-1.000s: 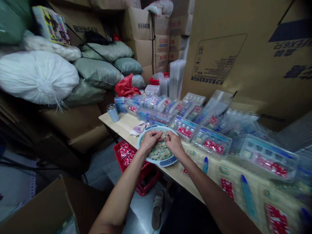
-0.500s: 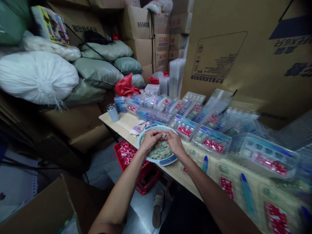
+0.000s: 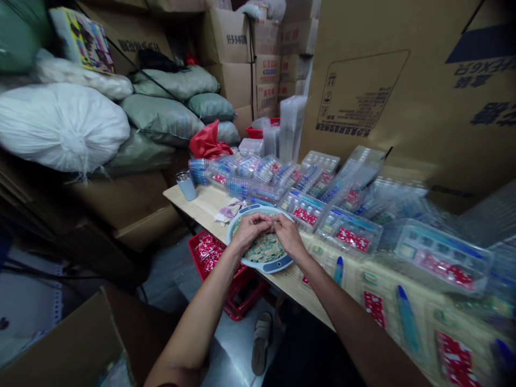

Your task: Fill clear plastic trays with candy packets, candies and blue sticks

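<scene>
A round blue-rimmed bowl (image 3: 277, 265) sits at the near edge of a wooden table (image 3: 201, 202), filled with several small tan and green pieces (image 3: 264, 249). My left hand (image 3: 249, 230) and my right hand (image 3: 287, 234) are both over the bowl, fingertips meeting at its far side. Both hands have curled fingers pinching among the pieces; exactly what each holds is too small to make out.
Clear plastic blister packs (image 3: 346, 231) with red and blue items cover the table to the right and behind. A small metal cup (image 3: 186, 185) stands at the table's left end. A red crate (image 3: 217, 269) sits under the table, a sandal (image 3: 261, 344) on the floor. Sacks and cardboard boxes surround.
Both hands have stayed over the bowl, with only slight shifts of the fingers toward its far side. Nothing else has moved.
</scene>
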`<action>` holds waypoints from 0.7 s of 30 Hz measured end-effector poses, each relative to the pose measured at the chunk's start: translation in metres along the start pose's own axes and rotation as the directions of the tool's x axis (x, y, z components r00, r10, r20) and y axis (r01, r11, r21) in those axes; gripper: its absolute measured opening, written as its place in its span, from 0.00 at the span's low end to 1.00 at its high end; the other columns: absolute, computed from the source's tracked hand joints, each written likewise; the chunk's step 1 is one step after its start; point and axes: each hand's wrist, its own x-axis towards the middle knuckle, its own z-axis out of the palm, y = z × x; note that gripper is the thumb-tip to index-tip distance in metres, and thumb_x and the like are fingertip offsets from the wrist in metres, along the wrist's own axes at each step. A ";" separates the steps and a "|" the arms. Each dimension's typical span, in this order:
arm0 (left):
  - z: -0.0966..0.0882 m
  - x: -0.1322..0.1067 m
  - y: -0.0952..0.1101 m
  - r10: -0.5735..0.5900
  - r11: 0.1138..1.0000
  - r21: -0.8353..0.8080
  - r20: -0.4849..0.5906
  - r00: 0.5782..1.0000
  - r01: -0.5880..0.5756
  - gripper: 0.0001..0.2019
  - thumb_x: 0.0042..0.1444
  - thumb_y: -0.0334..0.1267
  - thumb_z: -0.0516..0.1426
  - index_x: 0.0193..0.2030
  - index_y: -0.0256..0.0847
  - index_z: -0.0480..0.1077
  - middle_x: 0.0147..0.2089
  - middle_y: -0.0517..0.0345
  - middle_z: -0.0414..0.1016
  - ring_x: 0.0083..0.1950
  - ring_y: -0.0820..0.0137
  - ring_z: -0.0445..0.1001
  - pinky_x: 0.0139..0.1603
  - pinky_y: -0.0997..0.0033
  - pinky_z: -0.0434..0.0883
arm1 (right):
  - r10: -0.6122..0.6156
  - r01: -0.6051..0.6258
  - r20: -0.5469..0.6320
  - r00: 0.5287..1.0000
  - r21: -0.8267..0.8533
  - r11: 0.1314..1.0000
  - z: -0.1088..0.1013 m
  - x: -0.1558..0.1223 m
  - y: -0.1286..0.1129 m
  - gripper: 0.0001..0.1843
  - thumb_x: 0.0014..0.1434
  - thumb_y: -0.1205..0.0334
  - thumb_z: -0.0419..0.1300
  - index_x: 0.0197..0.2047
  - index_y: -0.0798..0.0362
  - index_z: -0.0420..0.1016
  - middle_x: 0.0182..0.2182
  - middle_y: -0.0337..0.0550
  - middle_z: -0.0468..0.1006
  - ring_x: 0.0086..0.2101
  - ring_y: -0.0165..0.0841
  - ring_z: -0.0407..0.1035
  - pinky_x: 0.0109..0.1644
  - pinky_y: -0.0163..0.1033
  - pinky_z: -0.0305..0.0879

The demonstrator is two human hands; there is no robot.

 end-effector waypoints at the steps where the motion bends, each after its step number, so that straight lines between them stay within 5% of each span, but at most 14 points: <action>1: 0.000 0.001 -0.001 0.003 1.000 -0.006 -0.011 1.000 -0.003 0.12 0.44 0.37 0.70 0.33 0.37 0.76 0.29 0.60 0.76 0.29 0.74 0.75 0.37 0.74 0.74 | -0.001 0.001 -0.002 1.000 0.011 1.000 0.000 0.000 0.000 0.12 0.58 0.61 0.51 0.40 0.49 0.75 0.33 0.41 0.78 0.37 0.39 0.72 0.44 0.42 0.65; 9: -0.006 0.002 -0.003 -0.094 0.995 -0.036 0.046 0.995 0.095 0.21 0.46 0.39 0.72 0.47 0.36 0.79 0.36 0.52 0.80 0.35 0.69 0.79 0.42 0.68 0.76 | 0.018 -0.012 -0.053 0.998 0.101 0.995 0.002 0.000 0.003 0.13 0.57 0.61 0.50 0.42 0.50 0.72 0.33 0.40 0.78 0.37 0.38 0.73 0.44 0.41 0.67; 21: -0.002 0.003 -0.003 -0.038 0.998 -0.047 -0.011 0.999 0.038 0.19 0.45 0.41 0.72 0.44 0.35 0.80 0.37 0.53 0.82 0.36 0.70 0.79 0.45 0.67 0.77 | 0.025 -0.020 -0.036 0.999 0.124 0.992 0.003 0.000 0.001 0.10 0.58 0.58 0.50 0.40 0.49 0.68 0.31 0.39 0.76 0.36 0.38 0.72 0.41 0.41 0.67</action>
